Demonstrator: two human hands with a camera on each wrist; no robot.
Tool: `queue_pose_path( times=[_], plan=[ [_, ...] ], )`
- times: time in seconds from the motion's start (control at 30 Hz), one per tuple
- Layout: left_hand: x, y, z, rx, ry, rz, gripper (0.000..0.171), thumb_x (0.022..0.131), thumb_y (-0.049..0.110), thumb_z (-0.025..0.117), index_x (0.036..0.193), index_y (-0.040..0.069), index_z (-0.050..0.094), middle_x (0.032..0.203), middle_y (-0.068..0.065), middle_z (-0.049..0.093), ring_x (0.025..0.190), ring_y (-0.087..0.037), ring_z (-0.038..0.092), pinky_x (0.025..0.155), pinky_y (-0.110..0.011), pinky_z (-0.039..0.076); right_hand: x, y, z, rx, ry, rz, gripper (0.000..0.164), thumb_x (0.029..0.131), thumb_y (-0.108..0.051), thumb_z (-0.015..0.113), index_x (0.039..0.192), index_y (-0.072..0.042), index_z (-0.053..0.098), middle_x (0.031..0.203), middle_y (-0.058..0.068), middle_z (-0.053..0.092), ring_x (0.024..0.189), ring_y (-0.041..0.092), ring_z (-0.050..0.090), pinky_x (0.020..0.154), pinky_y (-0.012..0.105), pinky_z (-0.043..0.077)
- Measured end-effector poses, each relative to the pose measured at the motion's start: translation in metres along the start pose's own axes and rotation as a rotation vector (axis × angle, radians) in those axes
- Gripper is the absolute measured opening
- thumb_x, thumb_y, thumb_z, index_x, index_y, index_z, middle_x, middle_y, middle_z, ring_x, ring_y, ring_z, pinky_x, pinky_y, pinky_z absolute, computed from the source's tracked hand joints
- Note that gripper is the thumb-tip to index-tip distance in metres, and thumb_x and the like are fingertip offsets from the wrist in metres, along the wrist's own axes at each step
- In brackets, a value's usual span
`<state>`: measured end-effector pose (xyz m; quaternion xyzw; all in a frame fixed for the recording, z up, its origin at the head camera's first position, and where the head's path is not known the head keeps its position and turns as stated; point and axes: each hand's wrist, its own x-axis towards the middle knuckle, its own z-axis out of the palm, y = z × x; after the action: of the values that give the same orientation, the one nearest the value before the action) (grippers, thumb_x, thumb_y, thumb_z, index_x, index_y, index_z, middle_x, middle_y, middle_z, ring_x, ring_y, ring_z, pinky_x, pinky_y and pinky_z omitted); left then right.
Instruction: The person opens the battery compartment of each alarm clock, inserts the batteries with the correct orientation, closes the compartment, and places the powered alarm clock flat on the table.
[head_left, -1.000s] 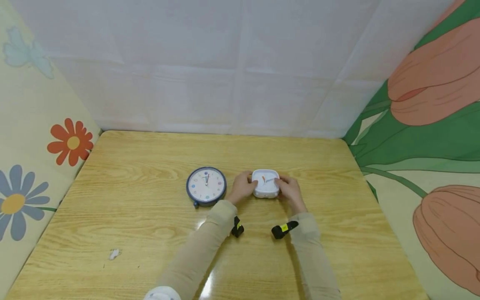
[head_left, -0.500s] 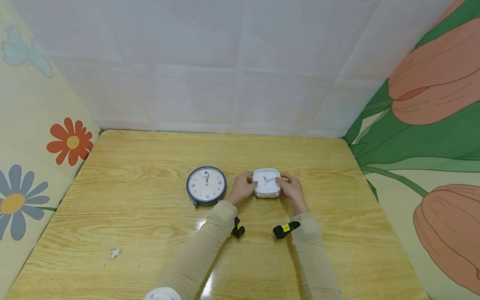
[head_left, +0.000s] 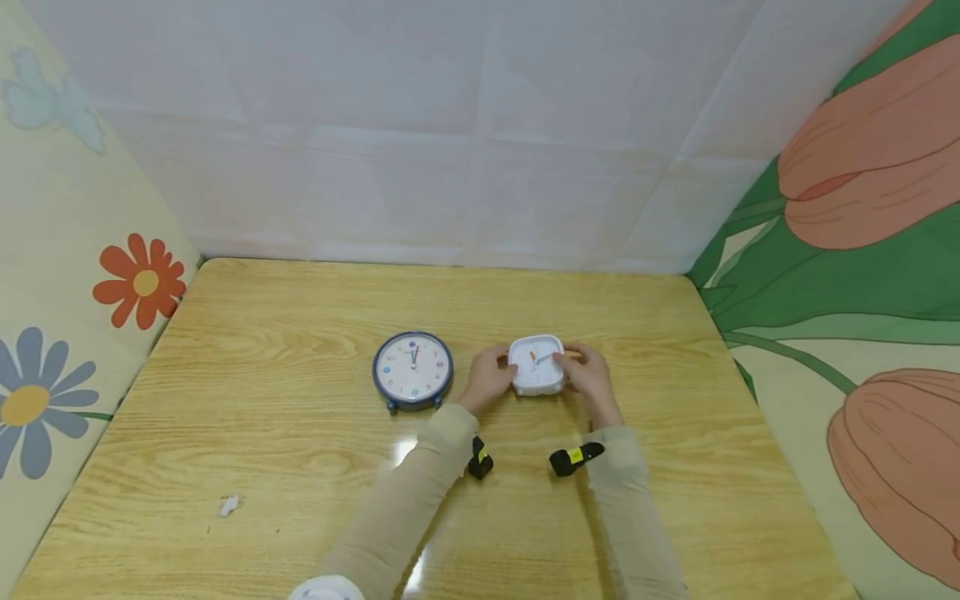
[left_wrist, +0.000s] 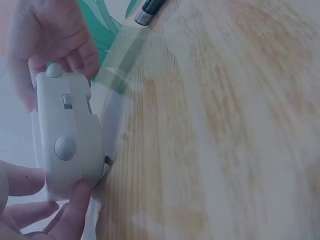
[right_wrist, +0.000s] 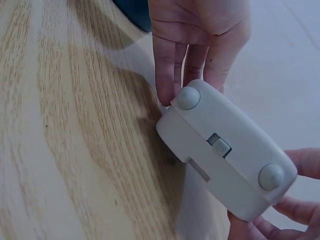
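A small white square alarm clock (head_left: 537, 367) with an orange hand faces up on the right of centre. My left hand (head_left: 487, 379) grips its left side, thumb over the front rim. On its right side my right hand (head_left: 590, 379) holds it the same way, thumb reaching over the face. In the left wrist view the white clock (left_wrist: 70, 125) shows its underside with two round feet and a small switch. The right wrist view shows the same underside (right_wrist: 227, 150), close over the wood; whether it touches the table I cannot tell.
A round alarm clock (head_left: 412, 369) with a dark blue rim lies face up left of my left hand. The wooden table (head_left: 300, 467) has a pale worn patch (head_left: 230, 505) at front left. A white sheet (head_left: 420, 150) hangs behind, with flower-printed panels at both sides.
Both hands and the white alarm clock have shifted slightly to the right. The grip looks the same, and the round clock stays in place.
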<state>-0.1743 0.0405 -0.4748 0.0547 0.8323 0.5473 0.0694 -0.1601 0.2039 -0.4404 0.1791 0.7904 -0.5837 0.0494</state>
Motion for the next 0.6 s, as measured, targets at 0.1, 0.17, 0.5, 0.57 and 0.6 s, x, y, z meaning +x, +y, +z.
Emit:
queue_pose_path(
  times=[0.1, 0.17, 0.5, 0.57, 0.6],
  plan=[
    [-0.0006, -0.0003, 0.0011, -0.001, 0.021, 0.004, 0.034, 0.080, 0.000, 0.061, 0.113, -0.008, 0.059, 0.095, -0.017, 0.062, 0.089, -0.026, 0.057, 0.079, -0.033, 0.049, -0.0006, -0.0007, -0.0008, -0.012, 0.003, -0.006, 0.038, 0.085, -0.012, 0.059, 0.120, 0.002, 0.054, 0.088, 0.010, 0.057, 0.059, 0.007, 0.051, 0.056, 0.028, 0.050],
    [-0.0011, -0.0005, 0.0011, 0.002, 0.035, 0.020, 0.033, 0.078, -0.002, 0.062, 0.111, -0.008, 0.060, 0.095, -0.018, 0.063, 0.088, -0.026, 0.058, 0.077, -0.032, 0.050, -0.0008, -0.0014, -0.0006, -0.013, 0.007, -0.006, 0.038, 0.085, -0.013, 0.060, 0.120, 0.001, 0.054, 0.089, 0.010, 0.057, 0.060, 0.007, 0.051, 0.055, 0.026, 0.049],
    [-0.0044, 0.0005, -0.0010, 0.033, 0.064, 0.151, 0.038, 0.073, -0.007, 0.061, 0.111, -0.010, 0.060, 0.093, -0.021, 0.065, 0.067, -0.017, 0.056, 0.058, -0.020, 0.046, -0.0025, -0.0054, 0.0029, -0.024, 0.020, -0.017, 0.043, 0.083, -0.015, 0.064, 0.121, 0.000, 0.054, 0.092, 0.010, 0.052, 0.064, 0.008, 0.049, 0.052, 0.020, 0.047],
    [-0.0045, 0.0011, -0.0014, 0.031, 0.055, 0.140, 0.038, 0.073, -0.005, 0.062, 0.111, -0.010, 0.060, 0.086, -0.019, 0.065, 0.060, -0.012, 0.050, 0.051, -0.018, 0.042, -0.0032, -0.0061, 0.0033, -0.021, 0.021, -0.023, 0.043, 0.082, -0.015, 0.065, 0.121, 0.000, 0.054, 0.093, 0.011, 0.051, 0.065, 0.008, 0.049, 0.052, 0.019, 0.047],
    [-0.0045, 0.0012, -0.0017, 0.034, 0.055, 0.142, 0.037, 0.073, -0.004, 0.062, 0.110, -0.010, 0.060, 0.080, -0.018, 0.064, 0.056, -0.010, 0.046, 0.048, -0.017, 0.039, -0.0036, -0.0064, 0.0035, -0.022, 0.018, -0.029, 0.044, 0.082, -0.015, 0.065, 0.121, 0.001, 0.053, 0.093, 0.011, 0.051, 0.065, 0.008, 0.049, 0.052, 0.019, 0.047]
  ],
)
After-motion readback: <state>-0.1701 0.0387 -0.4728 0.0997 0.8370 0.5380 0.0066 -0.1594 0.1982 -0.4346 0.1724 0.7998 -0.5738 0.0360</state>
